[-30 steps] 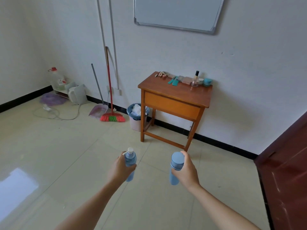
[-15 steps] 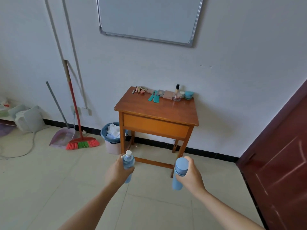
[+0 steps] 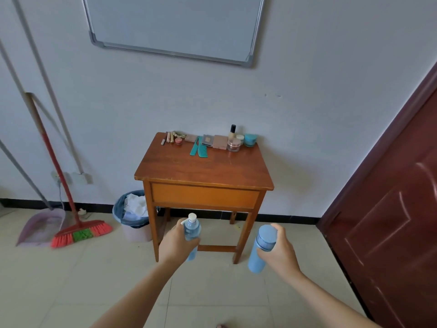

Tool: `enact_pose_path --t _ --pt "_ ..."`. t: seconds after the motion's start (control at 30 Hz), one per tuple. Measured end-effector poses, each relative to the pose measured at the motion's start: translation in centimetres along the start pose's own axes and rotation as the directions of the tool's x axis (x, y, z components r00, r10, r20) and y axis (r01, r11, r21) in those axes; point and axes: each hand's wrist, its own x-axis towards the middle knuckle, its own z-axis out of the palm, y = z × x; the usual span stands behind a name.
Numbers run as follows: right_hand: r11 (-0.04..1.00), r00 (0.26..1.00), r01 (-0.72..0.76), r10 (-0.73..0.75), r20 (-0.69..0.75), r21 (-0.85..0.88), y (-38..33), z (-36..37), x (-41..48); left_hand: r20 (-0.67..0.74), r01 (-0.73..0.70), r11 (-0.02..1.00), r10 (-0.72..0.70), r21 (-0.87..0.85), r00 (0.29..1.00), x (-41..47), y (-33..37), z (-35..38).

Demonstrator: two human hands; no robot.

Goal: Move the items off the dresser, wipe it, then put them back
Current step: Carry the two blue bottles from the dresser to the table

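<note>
- One whiteboard (image 3: 172, 22) hangs on the far wall and one dark red door (image 3: 390, 221) stands at the right; neither looks like part of the job
- One dresser (image 3: 203, 171) stands against the far wall below the board. The near half of its surface is bare, which I take as room kept for things being put back
- At the left, one broom (image 3: 80, 233) and one dustpan (image 3: 40, 229) lean on the wall. One bin (image 3: 118, 209) with a bag liner sits just beside the dresser's left legs, out of the way
- Two hands are held out low on the near side of the dresser, below its surface
- The left hand (image 3: 176, 245) has its fingers curled round the body of the pump bottle (image 3: 192, 229)
- The right hand (image 3: 280, 252) has its fingers wrapped round the upper part of the capped bottle (image 3: 256, 261), thumb by the cap
- Both blue bottles are near upright, likely so they can be stood straight down; one per hand saves a trip
- A row of cosmetics sits along the far edge of the surface, pushed back to the wall: two teal combs (image 3: 199, 150) touching each other, three flat palettes (image 3: 220, 142), one teal jar (image 3: 250, 139) at the right end, one tall foundation bottle (image 3: 232, 131), one pinkish round jar (image 3: 234, 145), one small red pot (image 3: 178, 141), and a cluster of sticks (image 3: 168, 137) at the left end, too small to count
- Judged from this, the putting-back step is in hand, with these two bottles yet to be set down
</note>
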Motion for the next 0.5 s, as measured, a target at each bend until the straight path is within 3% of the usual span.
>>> enact_pose_path --t 0.37,0.5 --pt "0.992 0.993 0.116 -0.117 0.014 0.054 -3.2 1.0 12.8 -0.087 -0.093 0.995 0.097 0.045 0.992 11.9 4.9 -2.4" --pt "0.983 0.987 0.150 -0.155 0.043 0.107 -4.0 0.9 17.2 -0.101 -0.141 0.990 0.138 -0.022 0.985 15.7 7.2 -1.3"
